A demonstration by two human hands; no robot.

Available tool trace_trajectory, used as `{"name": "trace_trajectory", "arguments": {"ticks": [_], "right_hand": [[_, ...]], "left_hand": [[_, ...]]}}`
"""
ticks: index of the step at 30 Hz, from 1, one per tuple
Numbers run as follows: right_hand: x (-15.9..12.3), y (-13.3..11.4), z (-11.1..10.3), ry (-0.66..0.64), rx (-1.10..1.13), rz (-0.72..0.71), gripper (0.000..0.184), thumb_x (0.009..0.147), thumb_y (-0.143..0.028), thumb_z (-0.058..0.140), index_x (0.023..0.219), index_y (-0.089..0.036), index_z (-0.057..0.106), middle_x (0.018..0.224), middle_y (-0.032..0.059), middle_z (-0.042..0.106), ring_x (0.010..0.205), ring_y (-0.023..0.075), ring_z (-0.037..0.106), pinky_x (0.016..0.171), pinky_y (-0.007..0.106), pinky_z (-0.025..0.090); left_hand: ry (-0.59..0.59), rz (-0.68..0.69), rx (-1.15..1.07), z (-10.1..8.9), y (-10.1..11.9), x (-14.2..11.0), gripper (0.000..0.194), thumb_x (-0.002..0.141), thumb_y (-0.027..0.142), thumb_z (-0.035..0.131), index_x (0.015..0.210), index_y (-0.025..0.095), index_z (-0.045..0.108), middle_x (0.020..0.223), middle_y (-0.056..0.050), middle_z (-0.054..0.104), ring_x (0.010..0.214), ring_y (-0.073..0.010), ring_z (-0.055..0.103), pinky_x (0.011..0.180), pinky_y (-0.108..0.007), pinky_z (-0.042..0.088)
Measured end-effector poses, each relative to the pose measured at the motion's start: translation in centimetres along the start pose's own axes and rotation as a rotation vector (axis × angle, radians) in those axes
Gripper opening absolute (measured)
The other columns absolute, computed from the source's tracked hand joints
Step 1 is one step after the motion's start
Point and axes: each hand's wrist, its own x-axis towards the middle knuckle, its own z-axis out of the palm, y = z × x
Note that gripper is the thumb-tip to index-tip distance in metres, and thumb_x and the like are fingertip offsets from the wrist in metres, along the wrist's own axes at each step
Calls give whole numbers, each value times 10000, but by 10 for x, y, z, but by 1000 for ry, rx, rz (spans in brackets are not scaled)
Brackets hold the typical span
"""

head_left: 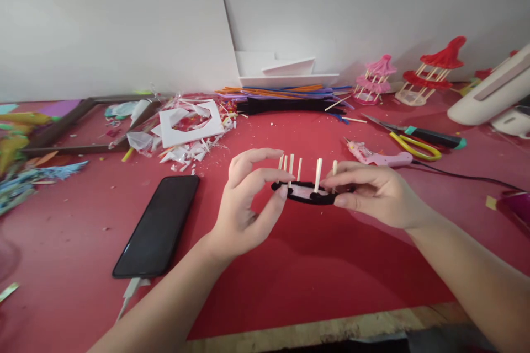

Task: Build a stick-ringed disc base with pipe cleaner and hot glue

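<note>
Above the red table, a small flat base (304,193) with a fuzzy black rim and a pale middle is held between my two hands. Several short pale wooden sticks (318,175) stand up from it, some slightly tilted. At its left end my left hand (252,198) pinches the rim near a stick, thumb in front and index finger behind, the other fingers raised. On the right, my right hand (372,190) grips the rim between thumb and fingers, close to another stick. My fingers hide parts of both ends.
A black phone (159,226) lies plugged in at left. White foam scraps (190,124) and pipe cleaners (285,94) lie behind. To the right are a pink glue gun (376,155), yellow-handled scissors (414,146), a pink model pavilion (376,80) and a red one (433,71).
</note>
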Motion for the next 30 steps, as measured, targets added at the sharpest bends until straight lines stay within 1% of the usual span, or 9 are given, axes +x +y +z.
{"name": "trace_trajectory", "arguments": {"ticks": [3,7,11,15,19,22,24,26,30], "right_hand": [[2,2,1,76,85,100,217,774,-327,797,987,-289,787,915,32,731,808,135,694,687,225,587],[3,7,1,121,203,179,246,753,-360,815,984,-279,790,931,43,773,845,156,725,742,259,611],[3,8,1,131,239,183,255,749,-356,820,991,-286,788,950,47,787,880,166,741,765,262,622],[3,5,1,130,221,170,228,755,-332,815,980,-303,788,961,32,786,907,162,744,792,252,622],[4,4,-1,130,201,165,210,776,-342,798,984,-309,787,955,24,781,908,155,740,796,242,614],[3,6,-2,127,186,165,213,787,-349,789,996,-307,785,965,25,775,925,159,731,797,246,606],[3,8,-2,134,193,167,211,792,-342,787,1001,-316,784,977,21,771,931,154,724,794,242,597],[2,10,-2,169,221,173,223,791,-336,788,1014,-329,780,1003,15,769,930,147,714,787,237,585],[5,10,-1,309,319,187,238,749,-382,820,981,-340,790,975,14,776,737,107,662,619,212,536]], "left_hand": [[43,12,12,4,0,-1,230,840,155,635,1031,283,637,1205,-67,620,1153,-265,581,1008,-490,470],[54,55,90,8,1,1,235,814,197,699,1023,279,629,1138,-63,655,1096,-259,599,971,-473,482],[77,20,102,10,3,2,242,824,219,700,1046,271,618,1119,-64,664,1093,-258,603,974,-470,478],[38,-44,17,8,4,0,305,839,228,670,1127,269,579,1183,-78,630,1163,-267,573,1026,-484,447],[-52,-196,-24,12,-1,-5,665,795,338,737,1359,256,395,1444,-145,456,1379,-334,406,1143,-568,324],[-104,-436,-175,20,-11,-10,924,748,414,788,1459,271,216,1578,-178,272,1490,-368,234,1181,-605,245],[-80,-621,-302,26,-16,-12,943,735,437,797,1448,274,202,1569,-192,292,1497,-368,228,1181,-613,237],[-3,-723,-384,29,-19,-12,881,717,434,810,1395,268,272,1520,-182,370,1459,-351,322,1170,-589,283],[99,-738,-447,28,-17,-9,721,713,413,819,1287,262,409,1422,-137,487,1358,-297,460,1111,-516,404]]}}
